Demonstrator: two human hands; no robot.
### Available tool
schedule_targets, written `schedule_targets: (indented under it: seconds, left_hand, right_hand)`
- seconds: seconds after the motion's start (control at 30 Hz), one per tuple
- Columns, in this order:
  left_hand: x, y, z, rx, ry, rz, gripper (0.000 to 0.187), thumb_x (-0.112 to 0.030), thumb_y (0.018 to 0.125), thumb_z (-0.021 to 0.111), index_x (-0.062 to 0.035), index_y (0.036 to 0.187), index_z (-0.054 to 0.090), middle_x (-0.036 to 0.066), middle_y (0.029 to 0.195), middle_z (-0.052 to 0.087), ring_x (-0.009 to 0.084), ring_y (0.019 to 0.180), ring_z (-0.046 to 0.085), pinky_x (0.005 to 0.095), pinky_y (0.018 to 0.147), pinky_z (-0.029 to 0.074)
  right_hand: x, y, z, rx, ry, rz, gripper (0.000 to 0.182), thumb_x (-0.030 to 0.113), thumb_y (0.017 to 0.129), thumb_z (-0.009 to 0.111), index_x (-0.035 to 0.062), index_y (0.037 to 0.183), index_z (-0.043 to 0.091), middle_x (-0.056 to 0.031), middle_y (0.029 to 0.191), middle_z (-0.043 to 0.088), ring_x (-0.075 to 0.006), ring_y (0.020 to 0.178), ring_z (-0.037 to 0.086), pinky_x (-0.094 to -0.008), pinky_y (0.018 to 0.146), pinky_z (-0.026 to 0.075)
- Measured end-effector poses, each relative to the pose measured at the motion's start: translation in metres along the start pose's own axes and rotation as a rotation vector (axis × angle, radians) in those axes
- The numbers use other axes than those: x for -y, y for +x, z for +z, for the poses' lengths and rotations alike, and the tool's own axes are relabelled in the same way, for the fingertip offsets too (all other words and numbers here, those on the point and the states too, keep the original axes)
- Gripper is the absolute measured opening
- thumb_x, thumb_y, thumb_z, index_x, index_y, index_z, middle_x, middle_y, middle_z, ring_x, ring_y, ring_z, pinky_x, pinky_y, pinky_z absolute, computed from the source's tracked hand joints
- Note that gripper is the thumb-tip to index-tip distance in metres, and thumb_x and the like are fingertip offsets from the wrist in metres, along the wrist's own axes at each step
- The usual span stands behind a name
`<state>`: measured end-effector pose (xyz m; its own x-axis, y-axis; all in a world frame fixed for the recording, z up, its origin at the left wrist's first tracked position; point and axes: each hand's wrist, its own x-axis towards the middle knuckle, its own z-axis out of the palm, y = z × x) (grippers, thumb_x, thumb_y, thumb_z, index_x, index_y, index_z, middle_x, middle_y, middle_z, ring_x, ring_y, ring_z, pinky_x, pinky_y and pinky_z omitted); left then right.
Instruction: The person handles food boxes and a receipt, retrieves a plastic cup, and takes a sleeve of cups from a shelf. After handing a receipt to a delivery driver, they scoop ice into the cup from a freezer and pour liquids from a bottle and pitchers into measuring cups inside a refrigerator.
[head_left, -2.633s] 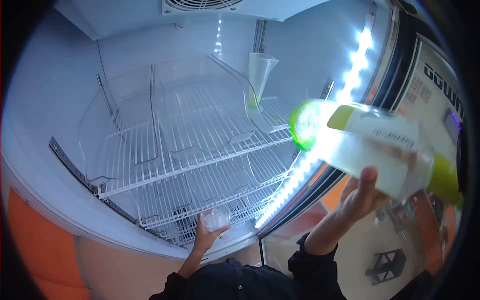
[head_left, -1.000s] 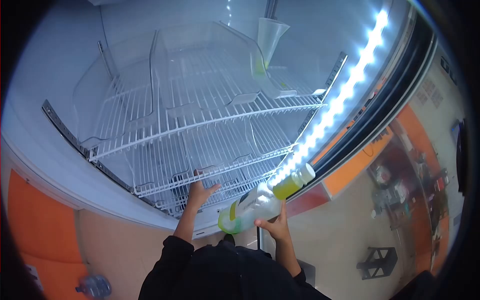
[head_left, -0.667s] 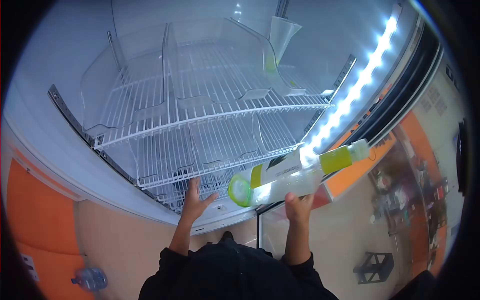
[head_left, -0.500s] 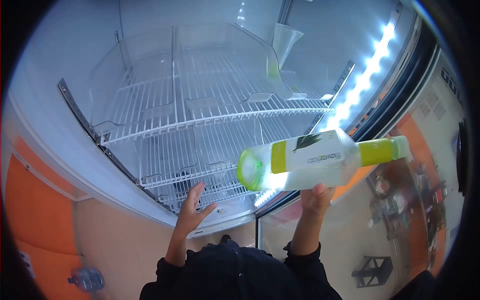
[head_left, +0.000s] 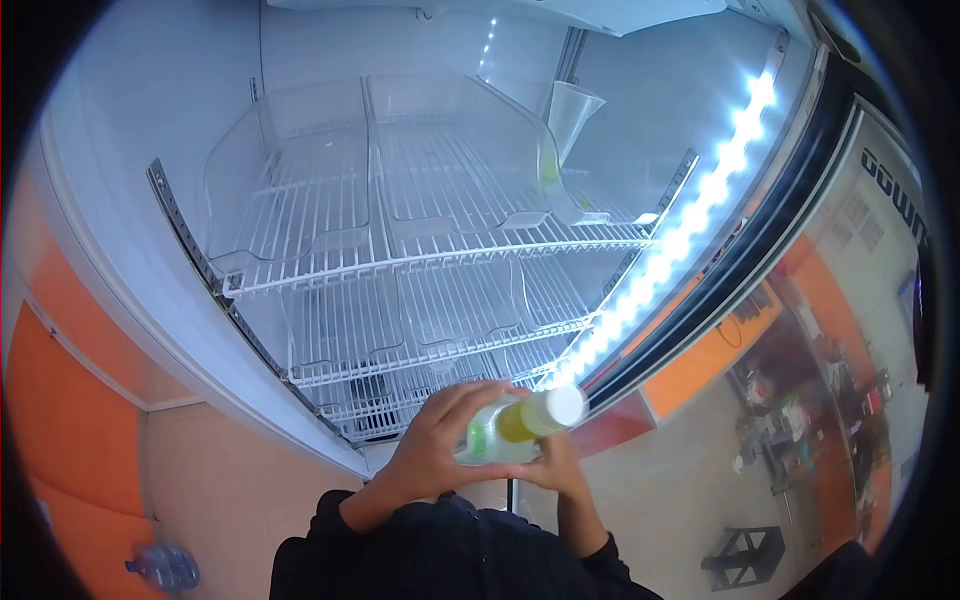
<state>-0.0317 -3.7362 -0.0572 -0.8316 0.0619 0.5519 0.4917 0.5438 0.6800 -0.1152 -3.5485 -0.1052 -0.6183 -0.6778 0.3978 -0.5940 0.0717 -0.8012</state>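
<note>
Close to my chest, both hands hold a clear bottle (head_left: 482,437) with a yellow-green neck and a white cap. The cap faces up toward the camera, and most of the label is hidden. My left hand (head_left: 437,430) wraps round the bottle's left side, fingers curled over it. On the other side my right hand (head_left: 553,468) grips it lower down, near the cap end in view. Before me stands a lit fridge with a white wire shelf (head_left: 440,245), parted by clear plastic dividers (head_left: 371,160).
A clear, tapered container (head_left: 572,118) with some green stands at the right of the upper shelf. Lower wire shelves (head_left: 450,350) lie beneath. A bright light strip (head_left: 690,235) runs up the right side. On the floor are a water jug (head_left: 168,567) and a black stool (head_left: 745,557).
The bottle has swung from sideways on my right to cap-up before my chest. My left hand, open and apart before, has closed on it. The view has shifted slightly.
</note>
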Motion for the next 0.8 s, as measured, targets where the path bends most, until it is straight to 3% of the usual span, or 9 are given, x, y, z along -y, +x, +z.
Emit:
schedule_targets:
  seconds: [0.1,0.13,0.17,0.23,0.27,0.4,0.5,0.67,0.8]
  left_hand:
    - [0.019,-0.016,0.008,0.014,-0.033,-0.182,0.074,-0.032,0.058,0.085,-0.0057,0.12,0.055,0.011,0.117,0.055,0.0262,0.112,0.052,0.0372,0.096,0.039]
    - [0.024,-0.021,0.01,0.003,-0.076,-0.225,0.068,-0.033,0.059,0.085,-0.0072,0.116,0.059,0.01,0.111,0.056,0.0262,0.11,0.052,0.0376,0.095,0.04]
    - [0.029,-0.026,0.011,0.011,-0.077,-0.226,0.068,-0.033,0.059,0.085,-0.0072,0.116,0.059,0.01,0.111,0.056,0.0262,0.11,0.052,0.0376,0.095,0.04]
    - [0.037,-0.033,0.014,0.042,0.133,-0.194,0.066,-0.035,0.06,0.083,-0.0091,0.115,0.06,0.008,0.109,0.055,0.0251,0.106,0.052,0.0372,0.092,0.042]
    - [0.039,-0.036,0.016,0.055,0.127,-0.195,0.066,-0.035,0.06,0.083,-0.0091,0.115,0.06,0.008,0.109,0.055,0.0251,0.106,0.052,0.0372,0.092,0.042]
    - [0.048,-0.049,0.021,0.022,0.235,-0.141,0.063,-0.036,0.061,0.082,-0.0102,0.114,0.061,0.007,0.107,0.054,0.0241,0.1,0.052,0.0369,0.088,0.042]
    - [0.057,-0.06,0.018,0.038,0.237,-0.136,0.062,-0.036,0.06,0.083,-0.0094,0.111,0.063,0.007,0.105,0.057,0.0239,0.099,0.053,0.0365,0.087,0.043]
    - [0.094,-0.076,0.012,0.4,-0.221,-0.26,0.068,-0.036,0.057,0.084,-0.0121,0.117,0.061,0.009,0.113,0.058,0.0259,0.108,0.054,0.0372,0.093,0.042]
    - [0.099,-0.076,0.004,0.421,-0.134,-0.295,0.07,-0.04,0.059,0.081,-0.0155,0.121,0.058,0.009,0.116,0.055,0.028,0.112,0.05,0.0398,0.096,0.04]
  right_hand:
    - [0.02,-0.003,-0.012,0.003,-0.365,-0.013,0.086,0.033,0.062,0.084,0.0013,0.131,0.042,-0.0187,0.122,0.051,-0.035,0.111,0.052,-0.0435,0.093,0.041]
    - [0.036,0.0,-0.024,-0.114,-0.333,-0.047,0.073,0.03,0.068,0.08,0.0021,0.127,0.047,-0.0148,0.102,0.059,-0.0282,0.093,0.059,-0.0375,0.082,0.047]
    - [0.039,-0.004,-0.029,-0.119,-0.331,-0.041,0.073,0.03,0.068,0.08,0.0021,0.127,0.047,-0.0148,0.102,0.059,-0.0282,0.093,0.059,-0.0375,0.082,0.047]
    - [0.044,-0.012,-0.035,-0.22,-0.059,0.225,0.061,0.028,0.07,0.078,0.0029,0.119,0.054,-0.007,0.079,0.06,-0.0194,0.069,0.058,-0.0294,0.065,0.047]
    - [0.058,0.001,-0.025,-0.309,-0.149,0.112,0.045,0.024,0.073,0.077,0.0021,0.108,0.059,-0.0025,0.065,0.054,-0.0128,0.056,0.05,-0.0248,0.052,0.04]
    - [0.056,0.003,-0.013,-0.214,-0.314,0.269,0.026,0.019,0.081,0.07,0.0015,0.098,0.061,-0.0063,0.062,0.051,-0.0133,0.052,0.048,-0.0263,0.049,0.039]
    - [0.043,-0.008,-0.007,-0.16,-0.309,0.205,0.026,0.022,0.081,0.069,0.0028,0.098,0.061,-0.0062,0.062,0.05,-0.0147,0.05,0.047,-0.0281,0.049,0.039]
    - [0.032,-0.019,0.009,0.15,-0.207,0.032,0.021,0.013,0.085,0.061,0.0074,0.105,0.06,-0.0107,0.103,0.051,-0.0261,0.089,0.049,-0.034,0.075,0.043]
    - [0.034,-0.01,0.001,0.167,-0.263,-0.032,0.03,0.019,0.083,0.065,0.0091,0.11,0.058,-0.0095,0.101,0.052,-0.0248,0.082,0.051,-0.0334,0.07,0.045]
